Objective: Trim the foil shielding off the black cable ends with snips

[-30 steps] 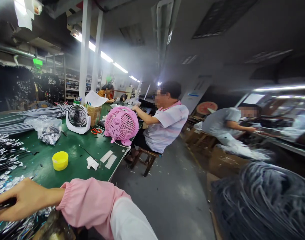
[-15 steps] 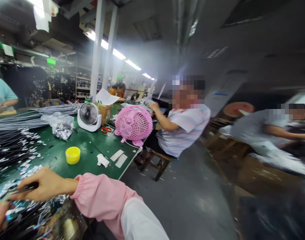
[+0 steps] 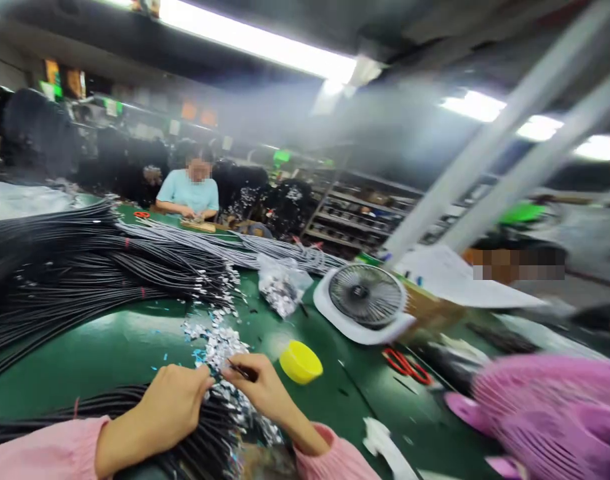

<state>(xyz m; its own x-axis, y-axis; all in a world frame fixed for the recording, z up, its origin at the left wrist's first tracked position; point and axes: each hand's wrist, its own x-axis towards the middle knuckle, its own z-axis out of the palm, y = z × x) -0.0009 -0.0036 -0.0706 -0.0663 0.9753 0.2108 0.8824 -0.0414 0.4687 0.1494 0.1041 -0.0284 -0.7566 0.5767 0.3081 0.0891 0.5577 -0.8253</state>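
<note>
My left hand (image 3: 172, 407) has its fingers pinched together above a bundle of black cables (image 3: 212, 433) at the lower middle; what lies between its fingertips is too small to tell. Close by on the right, my right hand (image 3: 262, 387) is closed around a thin dark tool (image 3: 239, 368), its fingertips near those of my left hand. Beneath and behind both hands lies a pile of small silvery and blue scraps (image 3: 222, 343). Pink sleeves cover both forearms. A yellow cup (image 3: 301, 362) stands right of my right hand.
Black cable bundles (image 3: 109, 260) and grey cables (image 3: 245, 243) lie across the green table (image 3: 119, 340). Further right are a plastic bag (image 3: 283, 283), a white fan (image 3: 365, 300), red-handled scissors (image 3: 407, 367) and a pink fan (image 3: 555, 413). A person (image 3: 189, 190) sits across the table.
The view has swung left, so the table and hands now appear nearer the middle. My left hand, earlier partly cut off at the edge, shows fully. The person on the stool is out of view.
</note>
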